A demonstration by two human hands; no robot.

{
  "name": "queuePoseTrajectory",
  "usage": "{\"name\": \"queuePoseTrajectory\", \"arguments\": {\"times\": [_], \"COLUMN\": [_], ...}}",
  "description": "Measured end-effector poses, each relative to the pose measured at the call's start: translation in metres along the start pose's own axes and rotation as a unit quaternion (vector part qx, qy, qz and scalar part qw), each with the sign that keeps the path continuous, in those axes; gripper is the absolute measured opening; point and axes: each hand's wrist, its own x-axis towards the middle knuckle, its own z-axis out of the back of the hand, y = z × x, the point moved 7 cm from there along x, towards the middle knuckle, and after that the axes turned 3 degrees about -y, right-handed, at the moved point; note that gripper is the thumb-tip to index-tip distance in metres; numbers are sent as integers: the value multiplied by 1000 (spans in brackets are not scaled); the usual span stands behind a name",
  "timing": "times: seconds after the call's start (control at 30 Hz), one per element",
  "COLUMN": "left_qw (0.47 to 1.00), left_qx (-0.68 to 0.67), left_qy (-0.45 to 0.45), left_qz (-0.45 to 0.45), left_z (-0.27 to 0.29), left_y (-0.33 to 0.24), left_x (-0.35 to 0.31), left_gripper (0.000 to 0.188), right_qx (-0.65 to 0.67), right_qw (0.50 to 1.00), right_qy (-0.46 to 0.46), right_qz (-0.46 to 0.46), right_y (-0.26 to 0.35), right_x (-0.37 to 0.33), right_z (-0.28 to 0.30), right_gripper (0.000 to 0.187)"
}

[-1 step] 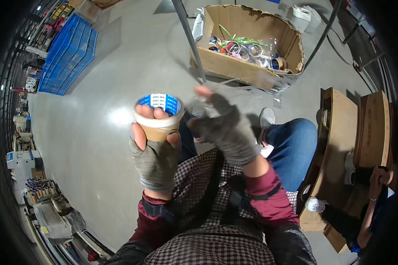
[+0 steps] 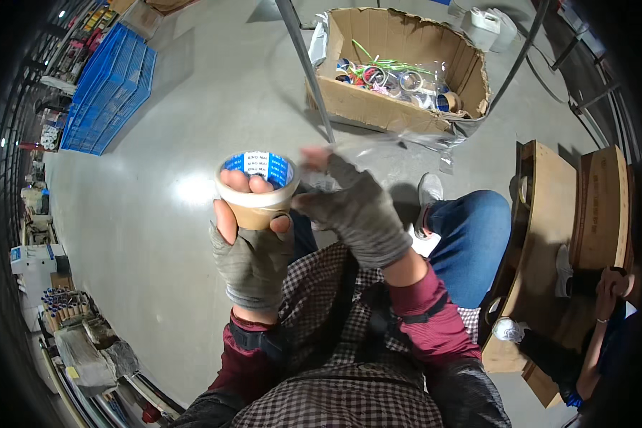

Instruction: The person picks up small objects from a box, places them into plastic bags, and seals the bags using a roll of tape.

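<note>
A wide roll of tape (image 2: 253, 217), tan outside with a pale rim and a blue-and-white printed core, sits upright in my left hand (image 2: 253, 253). Some of that hand's fingers reach inside the core, while the thumb and another finger press its outer wall. My right hand (image 2: 360, 207) is just right of the roll, index finger and thumb apart, their tips blurred; its other fingers are hidden. Clear plastic film (image 2: 385, 150) stretches behind and beyond this hand; whether the hand touches it is unclear. Both hands wear grey fingerless gloves.
Ahead stands an open cardboard box (image 2: 378, 107) of tape rolls and scraps, between dark metal legs (image 2: 303, 60). Blue crates (image 2: 110, 89) stack at far left. Right are a wooden bench (image 2: 542, 207), a carton (image 2: 599, 207) and another person's hands (image 2: 610, 289).
My right hand has shifted slightly left and down, its thumb now closer to the tape roll. The clear film has shifted a little. My left hand and the roll have hardly moved.
</note>
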Motion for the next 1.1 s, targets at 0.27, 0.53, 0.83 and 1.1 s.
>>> {"name": "queuePoseTrajectory", "arguments": {"times": [0.27, 0.53, 0.83, 1.1], "left_qw": [992, 986, 980, 984], "left_qx": [-111, -147, -146, -126], "left_qy": [60, 77, 133, 111], "left_qz": [14, 20, -23, -53], "left_z": [-12, -25, -38, -31], "left_y": [-11, -15, -40, -72], "left_x": [9, 10, 8, 9], "left_gripper": [34, 41, 41, 40], "right_qx": [18, 238, 321, 168], "right_qw": [981, 926, 859, 846], "right_qy": [5, -35, -240, -417], "right_qz": [-192, -291, -318, -287], "right_y": [-40, -56, -97, -156], "right_x": [-16, -35, -63, -103], "right_z": [35, 64, 106, 251], "right_gripper": [19, 15, 15, 18]}}
